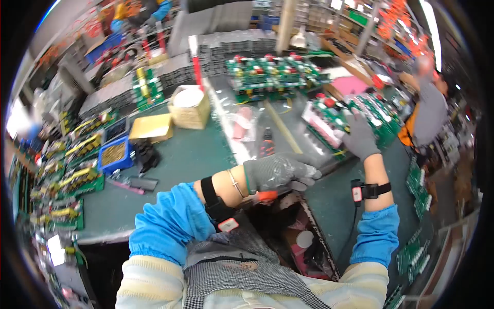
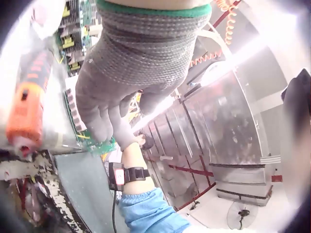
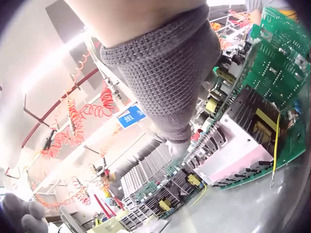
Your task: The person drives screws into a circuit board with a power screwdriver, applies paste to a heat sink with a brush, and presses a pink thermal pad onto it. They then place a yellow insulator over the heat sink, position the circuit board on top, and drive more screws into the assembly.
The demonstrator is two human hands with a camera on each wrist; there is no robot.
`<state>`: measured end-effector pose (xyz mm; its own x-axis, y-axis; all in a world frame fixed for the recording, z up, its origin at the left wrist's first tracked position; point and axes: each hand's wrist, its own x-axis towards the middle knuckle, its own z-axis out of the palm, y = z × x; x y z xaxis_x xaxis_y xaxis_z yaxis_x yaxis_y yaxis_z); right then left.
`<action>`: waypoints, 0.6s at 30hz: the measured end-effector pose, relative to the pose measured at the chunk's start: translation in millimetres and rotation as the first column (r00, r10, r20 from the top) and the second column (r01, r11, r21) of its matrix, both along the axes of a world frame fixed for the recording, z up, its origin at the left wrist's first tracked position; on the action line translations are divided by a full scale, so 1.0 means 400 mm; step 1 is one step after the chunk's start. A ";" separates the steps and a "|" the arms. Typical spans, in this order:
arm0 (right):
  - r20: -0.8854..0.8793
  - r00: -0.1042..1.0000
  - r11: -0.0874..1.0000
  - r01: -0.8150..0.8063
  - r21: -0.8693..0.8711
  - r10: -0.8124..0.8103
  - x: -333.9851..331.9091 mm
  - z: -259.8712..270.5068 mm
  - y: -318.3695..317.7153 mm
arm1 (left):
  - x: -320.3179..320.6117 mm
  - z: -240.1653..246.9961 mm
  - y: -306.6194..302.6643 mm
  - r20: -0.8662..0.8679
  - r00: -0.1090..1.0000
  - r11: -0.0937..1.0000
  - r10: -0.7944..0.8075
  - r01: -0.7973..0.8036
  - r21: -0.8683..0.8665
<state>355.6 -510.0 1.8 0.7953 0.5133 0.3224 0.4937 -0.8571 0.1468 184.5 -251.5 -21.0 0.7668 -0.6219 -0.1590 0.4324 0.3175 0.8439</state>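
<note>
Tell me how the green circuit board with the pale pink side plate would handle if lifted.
The green circuit board looks stiff, its lower edge running straight. The tall, crowded parts could make it top-heavy and easily damaged under pressure. Its loose-ended yellow wire would probably swing and might snag.

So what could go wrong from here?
The orange and black tool lies near the bench edge, close to your left hand, so a nudge might drop it into the gap below. A yellow wire sticks out loose from a board and could snag. The circuit boards sit packed close around your right hand, so moving one may knock parts on its neighbor.
</note>
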 end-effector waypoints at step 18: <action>-0.186 0.974 0.988 0.112 -0.104 -0.130 0.370 -0.156 -0.227 | -0.621 -0.018 0.570 0.141 0.560 0.569 0.817 -0.821 -0.037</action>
<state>503.5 -600.7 -60.6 0.8958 0.4297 0.1135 0.4137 -0.8995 0.1405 -63.7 -23.4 -28.4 0.9575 0.2873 -0.0263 -0.1118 0.4537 0.8841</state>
